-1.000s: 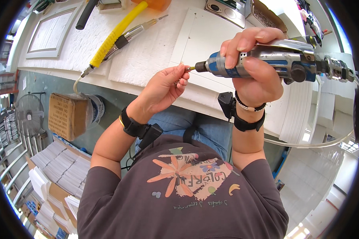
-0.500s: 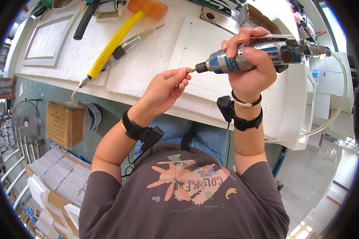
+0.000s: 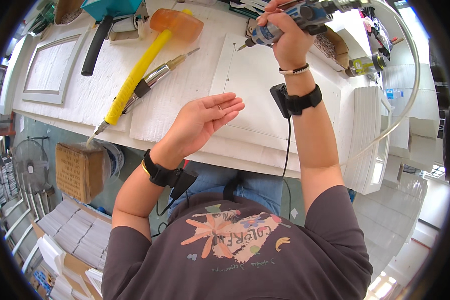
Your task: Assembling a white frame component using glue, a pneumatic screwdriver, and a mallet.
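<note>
My right hand (image 3: 291, 42) is wrapped round a blue and grey air drill (image 3: 267, 32), raised above the far part of the bench. The drill's thin bit points to the left, over the far left corner of a flat white panel (image 3: 260, 75); whether it touches cannot be made out. Palm upward, my left hand (image 3: 205, 117) hovers over the panel's near left edge, fingers stretched out and close together. Nothing clearly shows in it apart from a ring on a finger. Small dark dots mark the panel's left side.
An orange-headed mallet (image 3: 180, 25) with a yellow handle lies left, across a chrome tool (image 3: 172, 64). A white framed door (image 3: 29, 90) is beyond. Far right are a box of small pieces (image 3: 327, 46) and a clear air hose (image 3: 416, 65). White frames (image 3: 365, 135) stand stacked at right.
The drill has gone from the near side to the far side of the panel, its bit leaving my left fingertips. My left hand has come out of its pinch and turned palm up.
</note>
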Demonstrator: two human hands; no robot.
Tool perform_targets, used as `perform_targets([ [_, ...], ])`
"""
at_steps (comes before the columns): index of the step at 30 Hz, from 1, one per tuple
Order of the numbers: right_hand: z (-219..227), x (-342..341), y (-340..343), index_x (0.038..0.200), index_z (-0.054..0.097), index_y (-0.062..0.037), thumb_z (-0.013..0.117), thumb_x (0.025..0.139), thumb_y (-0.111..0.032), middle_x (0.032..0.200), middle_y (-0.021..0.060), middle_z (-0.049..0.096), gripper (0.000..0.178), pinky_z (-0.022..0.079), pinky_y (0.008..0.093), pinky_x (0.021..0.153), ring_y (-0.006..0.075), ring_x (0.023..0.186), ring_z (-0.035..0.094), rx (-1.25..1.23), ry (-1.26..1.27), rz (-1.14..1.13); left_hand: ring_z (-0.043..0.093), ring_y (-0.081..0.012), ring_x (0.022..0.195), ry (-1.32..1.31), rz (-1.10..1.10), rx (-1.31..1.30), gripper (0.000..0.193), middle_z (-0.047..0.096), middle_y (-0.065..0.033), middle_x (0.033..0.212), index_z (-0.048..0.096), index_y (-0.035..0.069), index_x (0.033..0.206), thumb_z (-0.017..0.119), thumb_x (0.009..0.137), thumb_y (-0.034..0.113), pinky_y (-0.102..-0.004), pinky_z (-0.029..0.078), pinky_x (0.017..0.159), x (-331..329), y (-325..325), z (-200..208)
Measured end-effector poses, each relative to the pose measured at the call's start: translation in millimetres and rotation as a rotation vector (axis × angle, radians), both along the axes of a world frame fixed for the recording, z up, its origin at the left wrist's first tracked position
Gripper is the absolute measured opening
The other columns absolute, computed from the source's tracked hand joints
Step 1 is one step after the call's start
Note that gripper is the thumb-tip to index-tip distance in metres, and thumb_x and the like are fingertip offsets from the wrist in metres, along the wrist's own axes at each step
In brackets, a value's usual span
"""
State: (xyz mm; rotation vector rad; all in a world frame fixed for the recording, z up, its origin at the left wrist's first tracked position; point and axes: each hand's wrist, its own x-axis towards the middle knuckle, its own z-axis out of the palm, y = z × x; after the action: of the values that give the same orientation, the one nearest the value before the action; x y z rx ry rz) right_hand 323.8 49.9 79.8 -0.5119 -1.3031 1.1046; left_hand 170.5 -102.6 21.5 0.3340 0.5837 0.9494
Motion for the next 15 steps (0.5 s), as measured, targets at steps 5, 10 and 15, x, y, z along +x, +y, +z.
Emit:
perform_targets([
  [5,-9,-4,14,0.088,0.053,-0.0011,0.055,0.069,0.000,0.075,0.0078,0.057,0.019,0.047,0.0259,0.054,0.0156,0.058,0.057,0.011,-0.021,-0.023,0.051,-0.0232,0.112,-0.006,0.000,-0.038,0.035,0.049,-0.0208,0.120,0.037,-0.013,0.123,0.042,0.091,0.000,-0.0256,0.045,0.095,-8,6,-4],
  [10,-6,-13,14,0.087,0.054,-0.0006,0.055,0.069,0.001,0.073,0.0071,0.058,0.018,0.047,0.0246,0.053,0.0146,0.057,0.057,-0.032,-0.096,-0.068,0.057,-0.0174,0.103,0.008,0.004,-0.089,0.035,0.054,-0.0176,0.114,0.039,-0.010,0.123,0.043,0.092,0.005,-0.0215,0.048,0.089,-12,9,-7],
  [15,-10,-15,18,0.085,0.054,-0.0010,0.055,0.070,0.001,0.069,0.0049,0.056,0.015,0.046,0.0241,0.052,0.0128,0.057,0.055,-0.029,-0.165,0.023,0.053,-0.0019,0.065,0.036,-0.002,-0.104,0.022,0.058,-0.0018,0.084,0.052,-0.001,0.102,0.044,0.095,0.018,-0.0112,0.045,0.056,-14,14,-20],
])
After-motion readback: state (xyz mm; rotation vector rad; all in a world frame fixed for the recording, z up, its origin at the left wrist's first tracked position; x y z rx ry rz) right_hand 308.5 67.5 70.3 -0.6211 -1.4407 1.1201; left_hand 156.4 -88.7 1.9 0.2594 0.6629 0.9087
